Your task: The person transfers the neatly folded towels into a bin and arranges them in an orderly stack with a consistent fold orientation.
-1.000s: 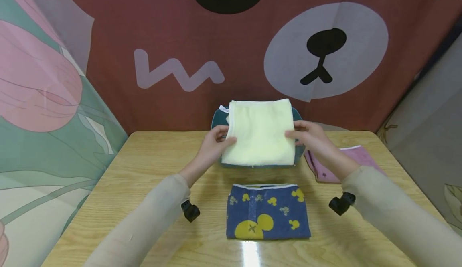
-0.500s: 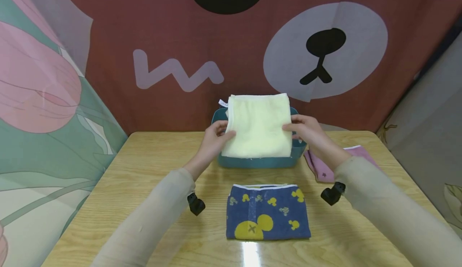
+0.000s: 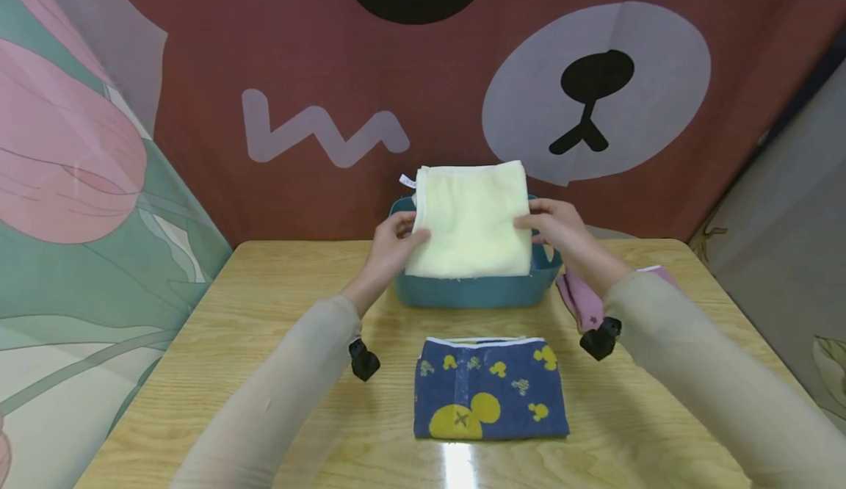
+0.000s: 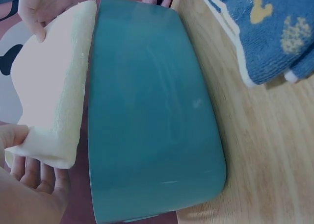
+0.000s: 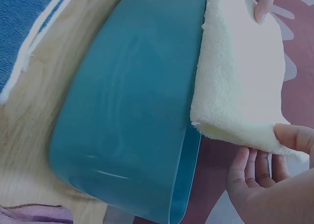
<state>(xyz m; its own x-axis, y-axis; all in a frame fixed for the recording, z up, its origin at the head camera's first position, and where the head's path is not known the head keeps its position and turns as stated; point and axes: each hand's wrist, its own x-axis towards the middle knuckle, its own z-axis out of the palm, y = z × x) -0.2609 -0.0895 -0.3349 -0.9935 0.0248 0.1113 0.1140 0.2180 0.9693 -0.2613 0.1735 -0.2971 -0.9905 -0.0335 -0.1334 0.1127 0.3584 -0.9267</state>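
Observation:
A folded pale yellow towel (image 3: pixel 472 221) with a white tag is held up by both hands over the teal bin (image 3: pixel 476 292). My left hand (image 3: pixel 391 247) pinches its left edge, thumb in front and fingers behind. On the opposite edge, my right hand (image 3: pixel 562 232) pinches the towel the same way. From the left wrist, the towel (image 4: pixel 54 87) appears above the rim of the bin (image 4: pixel 152 106). The right wrist view shows the right hand (image 5: pixel 274 180) gripping a corner of the towel (image 5: pixel 240 72) at the rim. The bin's inside is mostly hidden.
In front of the bin, a folded blue towel (image 3: pixel 490 390) with yellow mouse shapes lies on the wooden table (image 3: pixel 297 283). A pink towel (image 3: pixel 581 304) lies to the right, partly behind the right arm. A printed curtain (image 3: pixel 317 195) hangs behind the table.
Both hands have raised the yellow towel and shifted it slightly left, uncovering more of the bin's front. The blue and pink towels have stayed in place.

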